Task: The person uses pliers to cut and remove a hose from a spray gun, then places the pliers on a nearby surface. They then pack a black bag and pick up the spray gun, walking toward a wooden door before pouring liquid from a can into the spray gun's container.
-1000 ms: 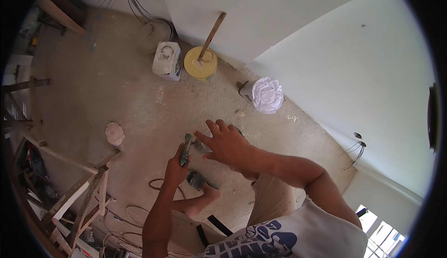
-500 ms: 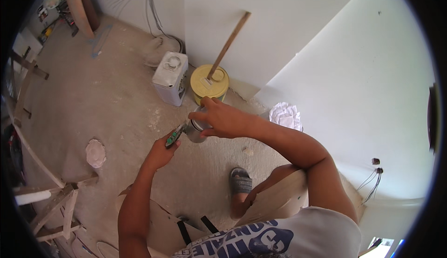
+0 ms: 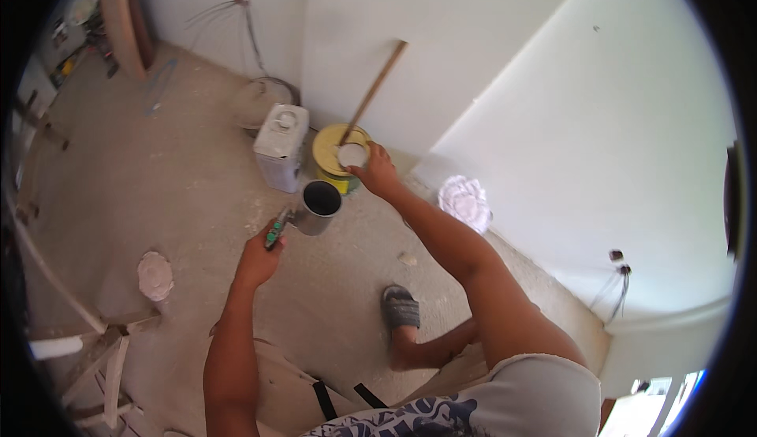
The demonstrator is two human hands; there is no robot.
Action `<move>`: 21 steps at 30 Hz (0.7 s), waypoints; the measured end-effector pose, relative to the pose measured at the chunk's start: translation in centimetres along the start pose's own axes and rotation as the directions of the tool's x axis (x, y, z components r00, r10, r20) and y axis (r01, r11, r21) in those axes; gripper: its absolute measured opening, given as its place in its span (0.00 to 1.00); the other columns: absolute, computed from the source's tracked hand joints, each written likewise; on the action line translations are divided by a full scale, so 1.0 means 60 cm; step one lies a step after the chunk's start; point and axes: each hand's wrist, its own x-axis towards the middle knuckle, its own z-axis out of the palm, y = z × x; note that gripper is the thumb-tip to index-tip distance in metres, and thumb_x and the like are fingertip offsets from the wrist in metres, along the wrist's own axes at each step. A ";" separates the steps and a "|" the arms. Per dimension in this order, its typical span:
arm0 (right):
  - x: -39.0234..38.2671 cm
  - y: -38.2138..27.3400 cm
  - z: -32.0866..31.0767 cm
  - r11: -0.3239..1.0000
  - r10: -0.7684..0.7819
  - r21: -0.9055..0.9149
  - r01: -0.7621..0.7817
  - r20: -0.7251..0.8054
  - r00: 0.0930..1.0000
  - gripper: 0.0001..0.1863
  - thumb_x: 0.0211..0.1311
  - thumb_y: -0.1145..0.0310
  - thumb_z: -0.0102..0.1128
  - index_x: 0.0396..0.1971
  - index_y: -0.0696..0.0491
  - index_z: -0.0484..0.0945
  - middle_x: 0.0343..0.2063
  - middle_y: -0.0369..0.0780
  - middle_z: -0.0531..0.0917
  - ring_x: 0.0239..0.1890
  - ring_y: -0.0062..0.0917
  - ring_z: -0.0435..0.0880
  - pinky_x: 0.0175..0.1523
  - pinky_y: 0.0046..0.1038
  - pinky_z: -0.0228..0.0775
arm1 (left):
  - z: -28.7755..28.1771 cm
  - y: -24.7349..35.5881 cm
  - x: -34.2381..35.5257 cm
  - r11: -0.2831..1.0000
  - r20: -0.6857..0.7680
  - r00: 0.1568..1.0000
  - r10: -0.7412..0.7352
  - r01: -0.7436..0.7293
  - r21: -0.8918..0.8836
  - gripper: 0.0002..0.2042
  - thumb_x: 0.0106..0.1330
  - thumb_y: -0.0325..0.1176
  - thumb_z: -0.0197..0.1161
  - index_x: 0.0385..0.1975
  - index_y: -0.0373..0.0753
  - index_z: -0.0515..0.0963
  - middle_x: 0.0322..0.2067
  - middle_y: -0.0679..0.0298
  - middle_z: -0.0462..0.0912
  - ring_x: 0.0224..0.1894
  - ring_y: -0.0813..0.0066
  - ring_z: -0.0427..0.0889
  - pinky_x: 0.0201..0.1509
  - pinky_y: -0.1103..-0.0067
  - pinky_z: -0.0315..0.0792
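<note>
My left hand (image 3: 260, 257) is wrapped round the handle of a spray gun (image 3: 276, 230) with green parts. A grey metal cup (image 3: 317, 218) sits on the gun, its mouth uncovered and its inside dark. To the right and a little beyond, my right hand (image 3: 378, 174) grips a round whitish lid (image 3: 352, 156) by its edge, apart from the cup. Behind that lid stands a yellow-topped bucket (image 3: 325, 147) with a wooden stick (image 3: 377, 89) rising from it. Left of the bucket is a white rectangular can (image 3: 280, 144).
Crumpled whitish wrapping (image 3: 465, 203) lies by the right wall. A pale round lump (image 3: 154, 275) is on the floor at left, near a wooden trestle (image 3: 117, 350). Wires (image 3: 252, 31) hang from a wall box. My sandalled foot (image 3: 400, 308) stands below my hands.
My right hand has lifted the lid off the cup and carried it up and to the right, toward the bucket. The cup's mouth now shows. My left hand keeps its hold on the spray gun.
</note>
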 end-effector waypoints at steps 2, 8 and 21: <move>-0.017 0.022 -0.059 0.995 -0.083 -0.053 0.087 0.079 0.993 0.37 0.56 0.52 0.71 0.61 0.54 0.69 0.55 0.49 0.78 0.59 0.46 0.76 0.62 0.50 0.68 | 0.013 -0.030 0.006 0.999 -0.011 0.999 0.052 -0.052 0.014 0.25 0.71 0.35 0.62 0.67 0.40 0.70 0.47 0.45 0.84 0.50 0.53 0.85 0.53 0.69 0.75; -0.061 0.160 -0.302 0.848 0.202 -0.526 0.070 0.441 0.874 0.22 0.58 0.59 0.68 0.50 0.55 0.79 0.48 0.50 0.82 0.52 0.46 0.81 0.56 0.44 0.75 | 0.042 0.050 -0.009 0.998 0.084 0.996 -0.036 0.040 -0.046 0.21 0.73 0.39 0.61 0.61 0.35 0.74 0.27 0.60 0.80 0.29 0.72 0.79 0.39 0.71 0.74; -0.083 0.237 -0.399 0.899 0.174 -0.405 0.167 0.681 0.711 0.18 0.54 0.63 0.72 0.40 0.59 0.83 0.40 0.51 0.85 0.47 0.46 0.84 0.51 0.43 0.75 | 0.013 0.016 0.011 0.969 -0.045 0.992 -0.119 0.106 -0.222 0.20 0.71 0.50 0.63 0.36 0.36 0.77 0.24 0.64 0.78 0.25 0.74 0.76 0.32 0.74 0.70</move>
